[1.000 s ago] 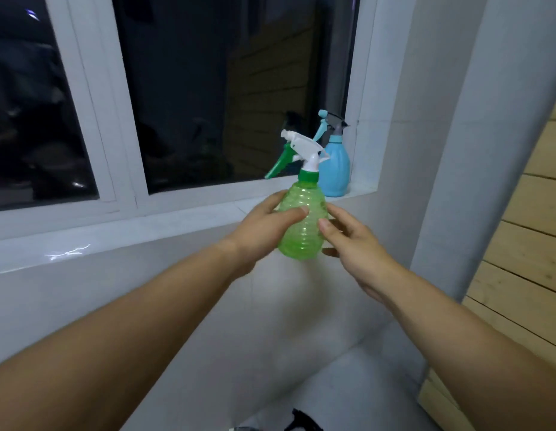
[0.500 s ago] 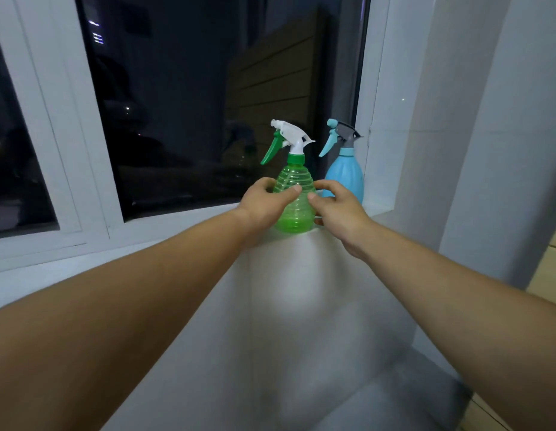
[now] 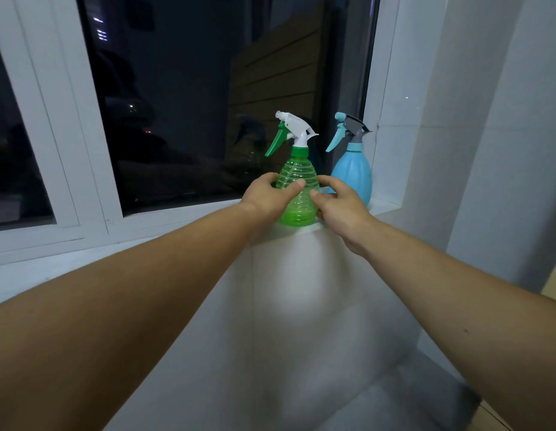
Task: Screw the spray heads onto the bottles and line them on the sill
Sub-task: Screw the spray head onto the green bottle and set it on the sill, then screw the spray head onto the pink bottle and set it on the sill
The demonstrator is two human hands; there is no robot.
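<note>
A clear green ribbed bottle (image 3: 298, 181) with a white and green spray head (image 3: 293, 129) stands upright on the white sill (image 3: 177, 227). My left hand (image 3: 268, 197) wraps its left side, thumb across the front. My right hand (image 3: 340, 205) rests against its right side with fingertips touching it and the fingers loosely spread. To the right, in the sill's corner, stands a light blue bottle (image 3: 356, 175) with a grey and blue spray head (image 3: 348, 127), upright, close behind my right hand.
A dark window pane (image 3: 208, 98) in a white frame rises behind the sill. A white wall column (image 3: 488, 135) closes off the right end. Below the sill is a white wall, with wooden panelling (image 3: 553, 284) at the far right edge.
The green bottle went up from mid-air in front of the wall onto the sill, beside the blue bottle. Both hands stayed on it, and my right fingers have loosened.
</note>
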